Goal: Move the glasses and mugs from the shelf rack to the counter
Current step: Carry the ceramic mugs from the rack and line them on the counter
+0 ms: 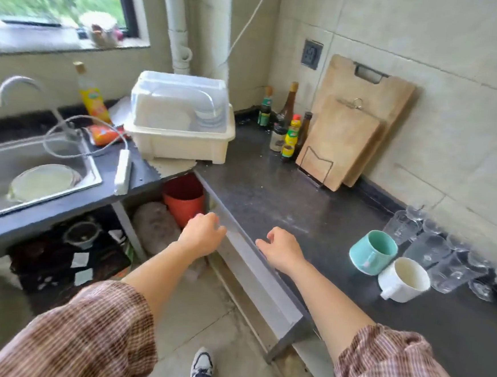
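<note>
A teal mug (pixel 373 251) and a white mug (pixel 403 279) stand on the dark counter (pixel 270 196) at the right. Behind them, against the tiled wall, several clear glasses (pixel 432 250) are grouped together. My left hand (pixel 203 234) hovers just off the counter's front edge, holding nothing, its fingers loosely curled. My right hand (pixel 281 250) is over the counter's front edge, left of the teal mug, empty with fingers apart. No shelf rack shows in this view.
Two wooden cutting boards (pixel 350 131) lean on the wall beside several sauce bottles (pixel 287 129). A covered dish drainer (pixel 181 117) stands in the corner. The sink (pixel 34 171) with a bowl lies left. A red bucket (pixel 184 201) sits under the counter.
</note>
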The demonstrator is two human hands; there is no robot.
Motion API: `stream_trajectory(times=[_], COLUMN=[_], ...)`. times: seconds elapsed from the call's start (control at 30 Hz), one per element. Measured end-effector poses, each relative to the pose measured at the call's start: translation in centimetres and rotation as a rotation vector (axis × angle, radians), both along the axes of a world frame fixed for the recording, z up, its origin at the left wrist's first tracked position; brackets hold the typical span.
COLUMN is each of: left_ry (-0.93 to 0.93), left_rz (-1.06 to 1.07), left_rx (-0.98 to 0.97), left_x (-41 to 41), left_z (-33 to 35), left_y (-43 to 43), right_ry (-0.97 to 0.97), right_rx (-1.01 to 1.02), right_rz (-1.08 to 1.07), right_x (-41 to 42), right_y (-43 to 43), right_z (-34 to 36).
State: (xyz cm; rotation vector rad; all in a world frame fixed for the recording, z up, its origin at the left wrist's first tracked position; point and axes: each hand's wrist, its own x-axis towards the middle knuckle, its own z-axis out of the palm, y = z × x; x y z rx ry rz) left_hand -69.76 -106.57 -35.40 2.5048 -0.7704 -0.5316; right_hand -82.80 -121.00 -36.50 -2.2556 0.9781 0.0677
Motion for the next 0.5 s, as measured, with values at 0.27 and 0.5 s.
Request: stream_trajectory(times=[0.27, 0.5], left_ry=[-0.163, -0.243], left_rz=[0.374, 0.568], left_rx=[0.026, 0.115], left_x=[4.8, 10.4], left_z=[3.8, 6.1], left_y=[20.4, 38.6], right_ry=[-0.089, -0.152], right_rx=[-0.152, -0.250], right_rz=[0.476, 0.781], right_x=[11.8, 22.2], right_y=[16.2, 33.7], right_z=[4.2, 6.5])
